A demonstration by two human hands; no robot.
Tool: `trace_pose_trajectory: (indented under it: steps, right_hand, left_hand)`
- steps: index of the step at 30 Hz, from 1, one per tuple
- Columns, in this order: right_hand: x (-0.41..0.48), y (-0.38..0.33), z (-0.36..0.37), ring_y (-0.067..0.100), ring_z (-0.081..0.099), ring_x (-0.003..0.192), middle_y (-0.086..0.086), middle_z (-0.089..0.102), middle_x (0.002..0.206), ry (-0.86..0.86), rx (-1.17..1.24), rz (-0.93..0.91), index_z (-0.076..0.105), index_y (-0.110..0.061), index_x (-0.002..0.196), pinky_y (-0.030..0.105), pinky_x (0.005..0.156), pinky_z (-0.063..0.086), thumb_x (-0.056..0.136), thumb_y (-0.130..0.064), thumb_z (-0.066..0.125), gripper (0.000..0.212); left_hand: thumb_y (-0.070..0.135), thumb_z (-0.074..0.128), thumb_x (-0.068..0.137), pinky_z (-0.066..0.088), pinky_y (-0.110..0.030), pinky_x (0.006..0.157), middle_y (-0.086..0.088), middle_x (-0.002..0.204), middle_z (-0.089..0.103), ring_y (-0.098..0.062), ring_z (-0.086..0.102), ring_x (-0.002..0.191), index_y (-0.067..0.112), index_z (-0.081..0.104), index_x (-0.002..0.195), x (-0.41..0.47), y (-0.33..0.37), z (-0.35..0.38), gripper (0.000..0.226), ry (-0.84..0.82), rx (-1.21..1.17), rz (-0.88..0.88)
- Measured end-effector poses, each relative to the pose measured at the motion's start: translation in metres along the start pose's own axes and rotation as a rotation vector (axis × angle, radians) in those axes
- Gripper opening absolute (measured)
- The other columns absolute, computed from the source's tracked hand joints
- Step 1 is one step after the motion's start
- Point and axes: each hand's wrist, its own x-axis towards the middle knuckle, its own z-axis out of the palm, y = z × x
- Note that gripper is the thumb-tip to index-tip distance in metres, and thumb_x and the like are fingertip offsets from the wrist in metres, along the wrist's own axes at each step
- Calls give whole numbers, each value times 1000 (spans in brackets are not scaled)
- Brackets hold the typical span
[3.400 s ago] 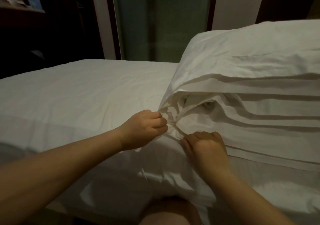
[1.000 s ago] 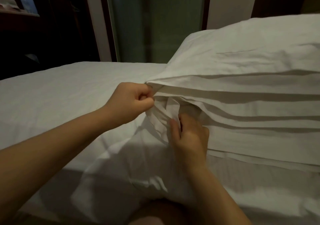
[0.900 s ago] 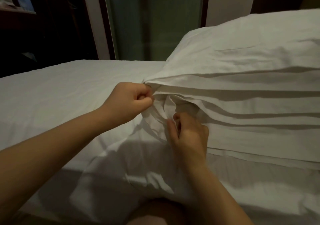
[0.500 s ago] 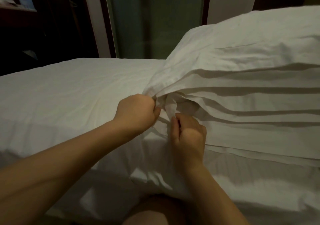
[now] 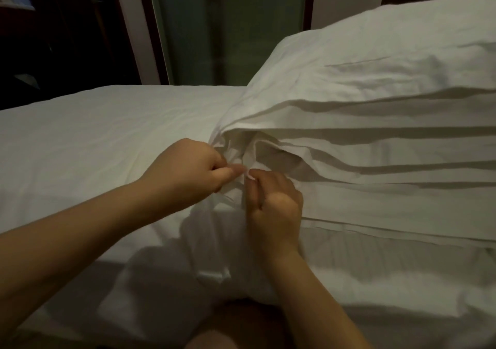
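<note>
A thick stack of folded white bedding point(image 5: 375, 134) lies on the right half of a white-sheeted bed point(image 5: 94, 139). Its near left corner shows several loose layers of cloth. My left hand point(image 5: 188, 169) pinches one white layer at that corner between thumb and fingers. Just to its right, my right hand point(image 5: 273, 198) pinches a neighbouring fold, its fingers curled. The two hands nearly touch at the corner. Below them the white cloth hangs over the bed's near edge.
A frosted glass panel point(image 5: 228, 26) with a white frame point(image 5: 134, 26) stands behind the bed. To the far left is dark furniture point(image 5: 53, 40). My knee point(image 5: 236, 330) shows at the bottom edge against the bed.
My left hand has come down from holding the corner raised and now pinches a layer lower. My right hand stays at the corner and has closed on a fold beside it.
</note>
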Motion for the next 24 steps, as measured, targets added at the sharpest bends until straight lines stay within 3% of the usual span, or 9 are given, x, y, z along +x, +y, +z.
trace_pose_trajectory:
  steps: [3,7,10,12,16,20,22,23,24]
  right_hand:
    - [-8,-11,7,18,57,68,1,64,78,-31,-2,-5,68,-13,89,27,64,41,89,-25,42,28]
    - [-15,-9,8,23,60,67,5,64,75,-91,30,-53,66,-12,90,35,61,51,85,-23,42,27]
    - [-16,6,-9,20,59,69,9,65,69,15,18,-104,66,-6,80,30,60,50,79,-20,48,23]
    - [-13,22,-24,21,60,69,9,65,72,57,-13,-114,67,-6,79,32,62,51,79,-19,50,20]
    - [-5,51,-59,19,59,88,-2,68,92,-11,-144,43,68,-19,94,35,80,47,83,-21,55,17]
    - [2,67,-94,12,54,106,-7,66,111,-2,-324,95,67,-24,108,26,95,30,84,-20,67,24]
    - [7,72,-114,14,51,111,-5,62,119,21,-364,98,64,-24,111,28,98,27,86,-22,63,26]
    - [10,75,-126,16,50,112,-2,61,121,46,-366,104,64,-22,112,30,99,27,87,-24,59,26]
    - [13,79,-138,18,49,112,2,61,121,83,-367,117,65,-19,111,34,99,30,86,-25,53,28]
  left_hand:
    - [54,39,90,37,-19,55,6,55,52,-8,46,53,25,63,70,-8,13,2,43,55,107,182]
    - [53,26,96,45,-20,63,7,71,60,-6,52,64,28,63,93,-4,30,2,45,141,197,345]
    - [42,32,98,41,-14,61,8,82,65,-6,56,71,30,62,99,-5,42,19,33,174,198,481]
    - [38,35,95,49,-25,65,7,87,68,-11,63,77,30,62,106,-6,53,27,30,183,221,553]
    - [43,9,94,48,-30,83,8,112,64,-12,60,100,32,49,126,-2,85,42,53,69,376,523]
    - [37,39,99,46,-26,73,8,102,64,-12,62,89,31,54,114,2,120,51,22,134,293,614]
    - [28,63,87,42,-25,56,6,82,65,-13,62,67,24,64,98,6,128,58,12,297,208,763]
    - [23,66,83,42,-27,55,1,81,65,-16,61,66,20,67,96,10,131,65,14,399,156,851]
    - [20,63,83,45,-32,63,-4,91,65,-21,62,76,17,67,102,15,132,72,20,529,139,931]
